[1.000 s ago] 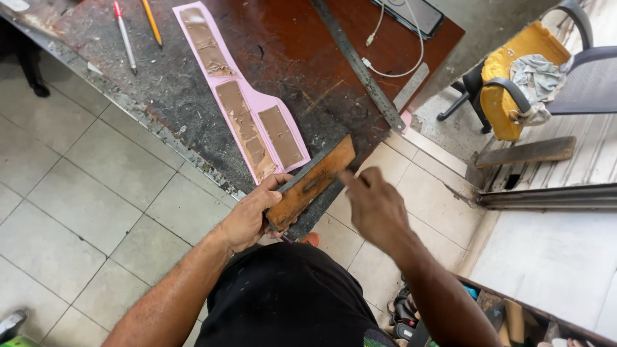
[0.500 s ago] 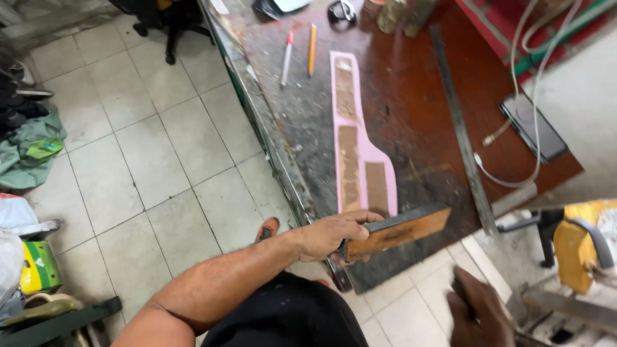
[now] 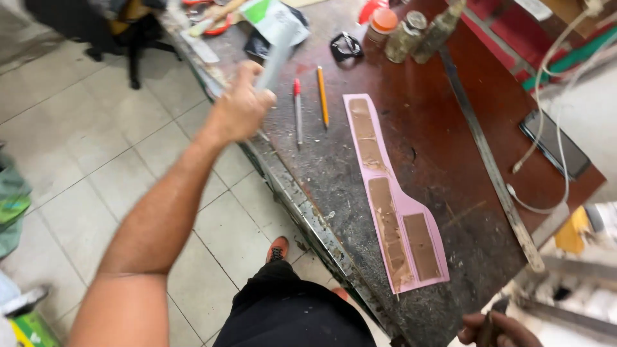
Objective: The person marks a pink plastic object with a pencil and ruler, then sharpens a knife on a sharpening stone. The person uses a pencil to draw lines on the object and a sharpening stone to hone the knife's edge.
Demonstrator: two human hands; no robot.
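Workbench (image 3: 450, 128), dark red and heavily scuffed, carries all items, and its worn metal-edged front runs diagonally beside the tiled floor (image 3: 96, 148). Long steel rule (image 3: 485, 160) lies along the bench towards the right edge, with a white cable (image 3: 546, 186) and a dark phone (image 3: 556, 144) beyond it. Pink template sheet (image 3: 393, 193), bearing brown patches, lies flat near the front edge and widens towards the near corner. Left hand (image 3: 243, 106) is raised over the front edge towards the far end, fingers wrapped tightly round a pale grey flat object (image 3: 277, 54); the object is motion-blurred and its kind cannot be told. Right hand (image 3: 498, 329) shows only in part at the near corner, fingers curled about a dark slim item (image 3: 490, 326); how firmly it grips cannot be told. Red-capped pen (image 3: 297, 112) and an orange pencil (image 3: 322, 96) lie side by side, just apart, between the left hand and the template. Two grimy bottles (image 3: 421, 32) and an orange-lidded jar (image 3: 384, 24) stand at the far edge.
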